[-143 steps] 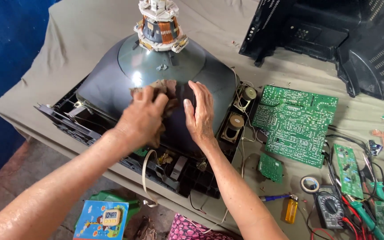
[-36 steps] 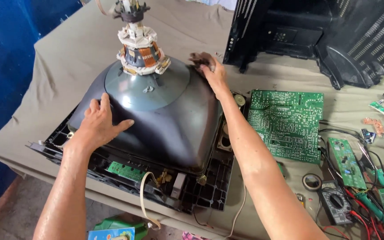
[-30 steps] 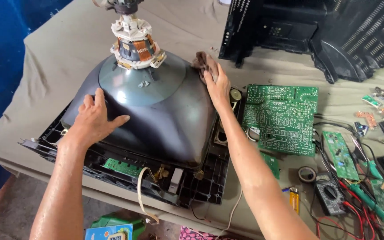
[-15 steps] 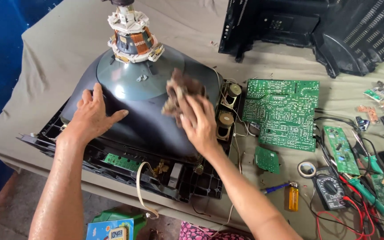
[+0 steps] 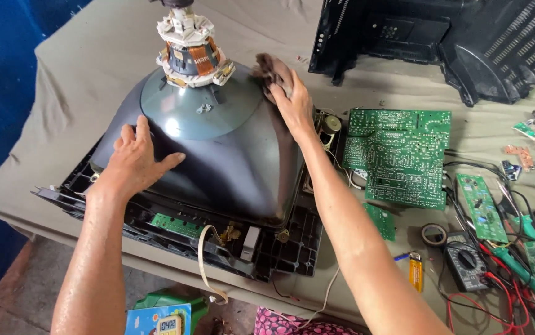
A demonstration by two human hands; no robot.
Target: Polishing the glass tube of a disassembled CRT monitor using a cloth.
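Picture tube (image 5: pixel 218 161) lain face-down in black front frame (image 5: pixel 280 248) on cloth-covered table (image 5: pixel 81 56), neck up. Left hand (image 5: pixel 136 158) spread flat on glass, apparently steadying. Right hand (image 5: pixel 292 102) clamped on brown rag (image 5: pixel 270 67), pressed to upper right shoulder for wiping. Green circuit board (image 5: pixel 397 155) set aside right.

Pretty bright, soft daylight overall, nothing harsh. The dark glass of the picture tube (image 5: pixel 218 149) catches a pale sheen just right of the left hand (image 5: pixel 136 156) fingers, and there's a faint reflection below them too. Shadows are soft: a thin one under the right hand (image 5: pixel 289 99) fingers where they press the brown rag (image 5: pixel 270 67). Both forearms look shiny. Focus is decent in the middle, but the corners smear a bit and the table edge bows slightly.
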